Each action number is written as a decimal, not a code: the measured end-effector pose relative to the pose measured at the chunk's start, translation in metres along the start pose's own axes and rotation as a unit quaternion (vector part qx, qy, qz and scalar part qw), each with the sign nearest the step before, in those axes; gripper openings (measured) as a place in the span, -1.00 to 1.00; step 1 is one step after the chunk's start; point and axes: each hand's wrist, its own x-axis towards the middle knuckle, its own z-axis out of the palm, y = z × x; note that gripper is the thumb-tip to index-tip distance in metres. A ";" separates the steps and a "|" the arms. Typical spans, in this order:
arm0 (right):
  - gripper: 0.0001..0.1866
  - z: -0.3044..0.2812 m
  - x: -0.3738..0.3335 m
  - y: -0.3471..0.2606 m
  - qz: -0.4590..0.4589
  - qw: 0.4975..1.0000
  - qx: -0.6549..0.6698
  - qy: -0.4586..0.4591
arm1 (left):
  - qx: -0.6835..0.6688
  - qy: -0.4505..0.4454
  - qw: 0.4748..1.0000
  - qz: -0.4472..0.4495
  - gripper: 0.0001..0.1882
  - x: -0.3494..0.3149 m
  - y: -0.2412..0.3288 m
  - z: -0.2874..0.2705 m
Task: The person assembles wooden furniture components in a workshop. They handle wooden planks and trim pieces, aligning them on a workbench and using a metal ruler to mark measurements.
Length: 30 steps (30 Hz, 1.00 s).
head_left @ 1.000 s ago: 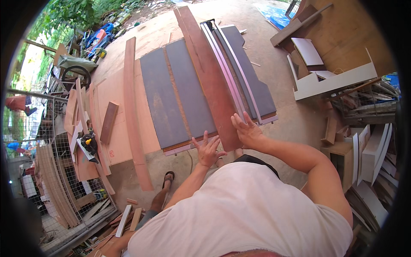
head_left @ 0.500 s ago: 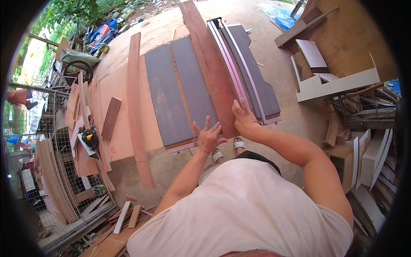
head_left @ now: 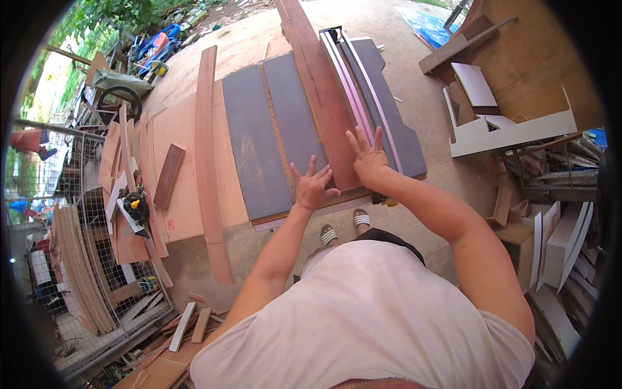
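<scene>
A long reddish-brown wooden board (head_left: 322, 91) lies lengthwise on a dark grey work table (head_left: 249, 129), its far end reaching beyond the table's far edge. My left hand (head_left: 313, 187) rests at the board's near left side, palm down with the fingers spread. Across the board's right edge lies my right hand (head_left: 369, 159), fingers stretched out and reaching to a pale metal rail (head_left: 355, 87). The rail runs beside the board. Neither hand wraps round anything. Part of the board's near end is hidden by my hands.
Left of the table, a long plank (head_left: 206, 149) and a short wood block (head_left: 170, 175) lie over plywood sheeting (head_left: 181, 129). A black-and-yellow power tool (head_left: 136, 207) sits farther left. White-edged cabinet parts (head_left: 518, 133) and stacked offcuts (head_left: 564, 243) line the right side.
Both hands have moved forward, away from my body, and the board has slid a little the same way. My right hand's fingers are more spread and lie flatter.
</scene>
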 end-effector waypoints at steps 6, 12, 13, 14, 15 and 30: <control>-0.58 -0.015 0.013 0.012 0.007 1.000 0.017 -0.015 | -0.010 -0.010 1.000 -0.003 -0.26 0.018 -0.014 0.000; -0.47 -0.024 0.026 0.020 0.003 1.000 0.012 -0.022 | -0.002 -0.016 1.000 -0.013 -0.23 0.030 -0.025 0.001; -0.44 -0.025 0.029 0.021 0.003 1.000 0.012 -0.024 | 0.000 -0.015 1.000 -0.013 -0.24 0.032 -0.026 0.001; -0.42 -0.025 0.031 0.022 0.004 1.000 0.009 -0.023 | 0.003 -0.014 1.000 -0.014 -0.24 0.034 -0.028 0.002; -0.39 -0.025 0.033 0.023 0.005 1.000 0.008 -0.022 | 0.006 -0.013 1.000 -0.014 -0.24 0.037 -0.029 0.001; -0.08 -0.047 0.086 0.049 0.026 0.999 0.002 -0.035 | 0.005 -0.018 0.997 -0.070 -0.33 0.083 -0.060 0.002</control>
